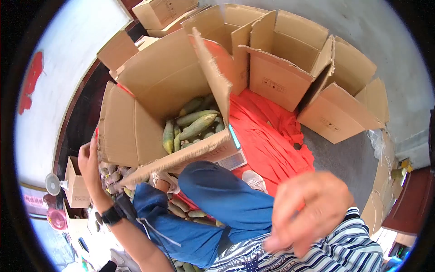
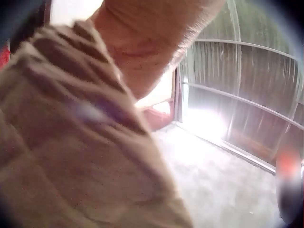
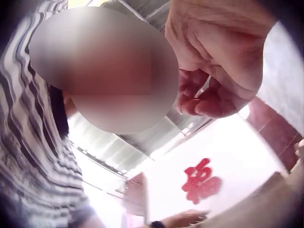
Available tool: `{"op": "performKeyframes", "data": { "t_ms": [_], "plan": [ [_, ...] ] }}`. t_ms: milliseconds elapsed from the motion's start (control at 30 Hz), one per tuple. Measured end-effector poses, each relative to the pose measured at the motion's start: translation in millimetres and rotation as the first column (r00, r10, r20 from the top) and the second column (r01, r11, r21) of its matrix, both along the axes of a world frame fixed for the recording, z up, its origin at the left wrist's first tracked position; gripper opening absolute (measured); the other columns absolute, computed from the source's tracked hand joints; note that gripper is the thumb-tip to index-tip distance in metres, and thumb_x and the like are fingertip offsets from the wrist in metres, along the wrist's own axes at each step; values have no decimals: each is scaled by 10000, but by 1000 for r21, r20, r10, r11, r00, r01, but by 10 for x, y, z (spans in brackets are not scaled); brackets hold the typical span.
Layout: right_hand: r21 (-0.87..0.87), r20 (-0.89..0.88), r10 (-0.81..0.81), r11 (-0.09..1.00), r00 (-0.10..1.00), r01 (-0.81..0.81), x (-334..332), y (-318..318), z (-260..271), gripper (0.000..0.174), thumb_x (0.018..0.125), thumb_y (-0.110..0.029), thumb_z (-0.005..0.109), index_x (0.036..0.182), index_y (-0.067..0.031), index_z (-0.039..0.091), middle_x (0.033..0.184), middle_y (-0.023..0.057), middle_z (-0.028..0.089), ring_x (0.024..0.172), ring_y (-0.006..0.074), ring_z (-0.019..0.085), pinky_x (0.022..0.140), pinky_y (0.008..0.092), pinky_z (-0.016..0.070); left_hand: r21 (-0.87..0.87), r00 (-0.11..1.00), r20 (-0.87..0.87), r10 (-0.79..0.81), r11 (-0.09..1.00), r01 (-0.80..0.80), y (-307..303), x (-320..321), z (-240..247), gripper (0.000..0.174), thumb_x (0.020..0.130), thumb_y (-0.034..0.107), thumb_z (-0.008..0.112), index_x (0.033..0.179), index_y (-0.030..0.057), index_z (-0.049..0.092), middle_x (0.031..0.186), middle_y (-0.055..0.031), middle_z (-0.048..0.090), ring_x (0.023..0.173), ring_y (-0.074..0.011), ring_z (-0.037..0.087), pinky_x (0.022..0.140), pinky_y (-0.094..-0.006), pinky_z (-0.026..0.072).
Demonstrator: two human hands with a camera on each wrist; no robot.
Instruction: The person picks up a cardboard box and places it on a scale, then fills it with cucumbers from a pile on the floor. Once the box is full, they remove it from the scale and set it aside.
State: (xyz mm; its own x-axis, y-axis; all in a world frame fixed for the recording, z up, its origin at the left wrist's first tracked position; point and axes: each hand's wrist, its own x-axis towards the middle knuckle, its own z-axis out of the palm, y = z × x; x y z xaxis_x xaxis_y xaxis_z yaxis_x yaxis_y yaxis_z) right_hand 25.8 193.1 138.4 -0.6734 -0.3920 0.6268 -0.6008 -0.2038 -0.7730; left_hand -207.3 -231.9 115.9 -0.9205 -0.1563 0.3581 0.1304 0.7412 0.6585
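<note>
A large open cardboard box (image 1: pixel 186 156) stands before the person's knees, with several long green gourd-like produce pieces (image 1: pixel 197 126) inside. My left hand (image 1: pixel 89 156) is at the outer edge of the box's left flap (image 1: pixel 118 127), fingers extended along it. In the left wrist view, the hand (image 2: pixel 142 42) meets the top edge of creased cardboard (image 2: pixel 80 128). My right hand (image 1: pixel 312 211), blurred, is raised in front of the striped shirt, away from the box. Its fingers (image 3: pixel 209 102) curl loosely in the right wrist view, with nothing visible in them.
More open cardboard boxes (image 1: pixel 281 81) stand in an arc behind and to the right. Red cloth (image 1: pixel 272 140) covers the floor beside the box. Loose produce (image 1: pixel 179 208) lies around the person's legs. At far left are a small fan (image 1: pixel 53 184) and a pink object (image 1: pixel 57 219).
</note>
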Motion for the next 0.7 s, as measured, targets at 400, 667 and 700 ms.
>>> {"op": "performKeyframes", "data": {
  "t_ms": [400, 667, 700],
  "plan": [
    [47, -9, 192, 980, 981, -192, -306, -593, 266, 178, 866, -121, 645, 985, 8, 674, 886, 100, 614, 734, 231, 595, 639, 305, 483, -80, 994, -31, -105, 992, 102, -191, -488, -496, 339, 824, 298, 681, 811, -26, 579, 668, -82, 589, 610, -123, 515, 600, -321, 440],
    [558, -289, -784, 328, 549, 762, -2117, 283, 124, 656, 854, -623, 512, 651, 0, 551, 585, 85, 511, 582, 178, 487, 566, 344, 401, 131, 976, 83, -199, 973, 187, -144, -412, -494, 250, 878, 255, 643, 860, 7, 618, 750, 15, 587, 649, -65, 505, 589, -241, 413],
    [674, -312, -788, 210, 531, 708, -2287, 317, 72, 712, 819, -676, 497, 682, 17, 579, 625, 114, 546, 599, 206, 508, 586, 365, 420, 133, 979, 79, -190, 975, 179, -114, -399, -485, 251, 875, 257, 647, 813, 19, 595, 700, 30, 544, 624, -57, 467, 560, -245, 386]
  ]
}}
